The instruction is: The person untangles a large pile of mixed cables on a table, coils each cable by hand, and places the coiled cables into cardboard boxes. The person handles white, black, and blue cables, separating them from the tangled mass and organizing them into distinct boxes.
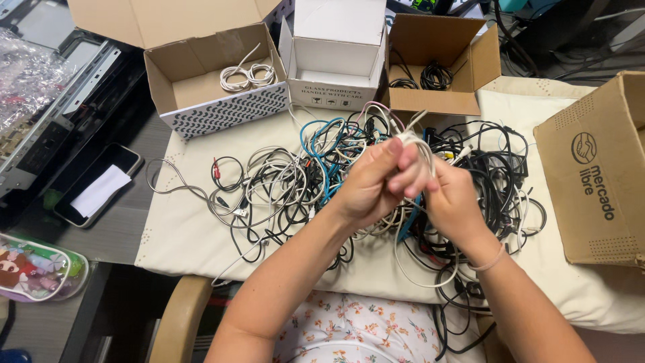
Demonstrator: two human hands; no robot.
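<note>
Both the left hand (368,183) and the right hand (449,195) pinch a white cable (415,142) above the tangled pile (376,181). The patterned box (225,111) holds coiled white cable (248,75); the brown box (430,101) holds black coils (435,75); the white box (336,91) between them shows nothing inside.

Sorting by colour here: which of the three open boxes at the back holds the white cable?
The left box with the wavy black pattern holds a coiled white cable; the middle box looks empty, the right box holds black cables.

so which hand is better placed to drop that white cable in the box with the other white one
Probably the left hand: it grips the white cable and is nearer the patterned box at the far left. The right hand would have to cross over.
</note>
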